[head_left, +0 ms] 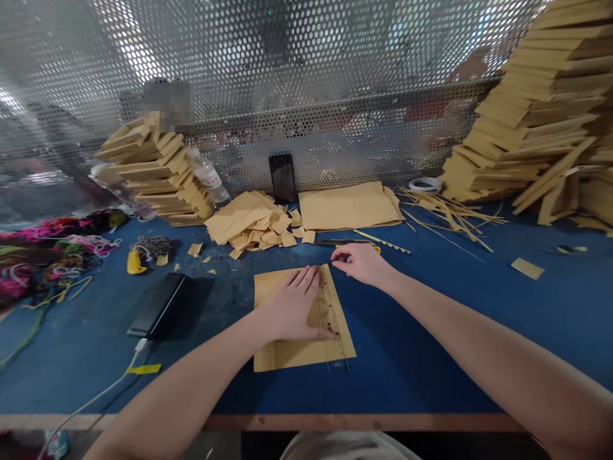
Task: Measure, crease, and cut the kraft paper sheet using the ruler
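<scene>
My left hand (294,310) lies flat with fingers stretched out, pressing a clear ruler (336,329) onto a sheet of brown paper (275,361). The ruler runs along the paper's right side, and its near end sticks out past the front edge. At the far right corner of the sheet, my right hand (359,263) is closed in a pinch; whatever its fingertips hold is too small or hidden to name. Just behind that hand lies a dark, thin tool with yellow parts (377,248), partly covered by it. A yellow dotted strip (382,242) is close by.
Brown paper scraps (258,220), a phone (282,177) and folded paper (349,206) stand along the mesh. Tall stacks rise left (163,172) and right (536,121). Thin paper strips (454,214) lie right; a black power bank (160,306) with a cable and coloured yarn (52,249) left.
</scene>
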Motion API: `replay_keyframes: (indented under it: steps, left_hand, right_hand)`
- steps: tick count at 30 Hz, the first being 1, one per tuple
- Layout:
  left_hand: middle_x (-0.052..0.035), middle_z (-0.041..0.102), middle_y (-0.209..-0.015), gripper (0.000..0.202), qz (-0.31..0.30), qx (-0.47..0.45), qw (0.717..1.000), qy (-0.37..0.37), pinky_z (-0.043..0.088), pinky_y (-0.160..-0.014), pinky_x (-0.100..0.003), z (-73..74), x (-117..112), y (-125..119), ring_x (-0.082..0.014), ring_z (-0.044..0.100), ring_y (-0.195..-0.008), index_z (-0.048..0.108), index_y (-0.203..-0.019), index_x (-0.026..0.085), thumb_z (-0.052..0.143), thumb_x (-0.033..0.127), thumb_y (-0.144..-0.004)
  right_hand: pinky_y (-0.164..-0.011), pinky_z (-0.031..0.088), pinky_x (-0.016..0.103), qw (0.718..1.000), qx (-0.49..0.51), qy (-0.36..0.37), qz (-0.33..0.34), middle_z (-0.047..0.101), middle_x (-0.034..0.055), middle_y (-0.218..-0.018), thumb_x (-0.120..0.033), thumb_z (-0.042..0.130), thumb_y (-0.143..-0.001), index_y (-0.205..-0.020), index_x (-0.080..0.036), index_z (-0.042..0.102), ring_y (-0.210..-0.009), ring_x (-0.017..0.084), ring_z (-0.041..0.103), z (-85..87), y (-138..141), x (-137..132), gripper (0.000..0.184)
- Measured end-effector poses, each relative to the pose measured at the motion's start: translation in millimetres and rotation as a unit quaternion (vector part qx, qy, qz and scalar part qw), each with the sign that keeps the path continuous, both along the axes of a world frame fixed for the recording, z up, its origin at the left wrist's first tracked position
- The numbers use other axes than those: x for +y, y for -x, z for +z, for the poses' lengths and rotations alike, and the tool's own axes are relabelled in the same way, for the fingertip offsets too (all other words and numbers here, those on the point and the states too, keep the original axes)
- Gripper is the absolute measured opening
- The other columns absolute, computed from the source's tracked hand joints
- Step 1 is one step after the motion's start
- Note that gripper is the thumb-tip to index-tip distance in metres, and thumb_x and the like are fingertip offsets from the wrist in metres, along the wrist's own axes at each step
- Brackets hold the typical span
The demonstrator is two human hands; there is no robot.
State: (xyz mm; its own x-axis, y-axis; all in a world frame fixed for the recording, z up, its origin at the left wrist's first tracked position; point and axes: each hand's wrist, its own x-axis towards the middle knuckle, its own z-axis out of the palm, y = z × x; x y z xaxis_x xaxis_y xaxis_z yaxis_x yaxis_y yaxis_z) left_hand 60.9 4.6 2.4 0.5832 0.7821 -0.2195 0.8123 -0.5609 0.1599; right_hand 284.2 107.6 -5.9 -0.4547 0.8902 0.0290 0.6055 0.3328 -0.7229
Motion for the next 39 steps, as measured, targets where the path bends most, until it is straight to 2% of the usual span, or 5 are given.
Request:
replay_keyframes:
  steps: [4, 9, 15, 24, 39]
  left_hand:
    - [-0.0239, -0.001, -0.170, 0.137, 0.014, -0.006, 1.000, 0.014, 0.004, -0.130, -0.049, 1.5, 0.7, -3.2, -0.0370, 0.001, -0.161, 0.010, -0.164, 0.001, 0.043, 0.099, -0.074]
    - [-0.0237, 0.002, -0.171, 0.133, 0.019, -0.021, 0.999, 0.015, 0.005, -0.130, -0.051, -1.5, 1.6, -6.2, -0.0380, 0.003, -0.160, 0.011, -0.164, 0.002, 0.047, 0.096, -0.076]
    - [-0.0255, 0.001, -0.170, 0.132, 0.008, -0.018, 0.999, 0.025, 0.010, -0.129, -0.057, 0.4, 3.4, -4.4, -0.0421, 0.002, -0.159, 0.010, -0.164, 0.006, 0.052, 0.094, -0.075]
    - [-0.0240, -0.005, -0.170, 0.137, 0.012, -0.003, 1.000, 0.011, 0.006, -0.129, -0.057, -4.2, -0.1, -7.6, -0.0423, -0.002, -0.159, 0.001, -0.164, 0.005, 0.056, 0.091, -0.072]
    - [-0.0214, -0.003, -0.172, 0.137, 0.018, -0.013, 0.999, 0.032, 0.000, -0.130, -0.054, -0.6, 0.7, -10.5, -0.0393, -0.003, -0.160, 0.000, -0.164, 0.005, 0.051, 0.095, -0.072]
  right_hand:
    - [-0.056, 0.044, 0.026, 1.000, 0.021, -0.009, 0.005, 0.065, -0.0025, -0.067, -0.030, 0.064, -0.081, -0.085, -0.021, 0.067, -0.051, 0.012, 0.057, -6.4, -2.5, -3.0, 0.010]
    - [-0.057, 0.041, 0.026, 0.999, 0.040, -0.022, 0.024, 0.057, -0.0054, -0.061, -0.031, 0.063, -0.078, -0.086, -0.021, 0.065, -0.050, 0.011, 0.050, -9.0, -1.1, -0.2, 0.012]
    - [-0.058, 0.042, 0.026, 0.998, 0.047, -0.019, 0.048, 0.058, -0.0056, -0.058, -0.028, 0.063, -0.078, -0.085, -0.021, 0.066, -0.050, 0.011, 0.052, -9.6, -1.2, 4.7, 0.010]
    - [-0.058, 0.041, 0.026, 0.997, 0.051, -0.016, 0.056, 0.062, -0.0046, -0.060, -0.027, 0.064, -0.081, -0.086, -0.021, 0.066, -0.052, 0.012, 0.055, -10.4, -3.3, 5.2, 0.008]
    - [-0.058, 0.041, 0.026, 0.997, 0.048, -0.035, 0.043, 0.061, -0.0046, -0.058, -0.029, 0.064, -0.080, -0.084, -0.021, 0.066, -0.051, 0.012, 0.055, -14.3, -5.8, 4.8, 0.010]
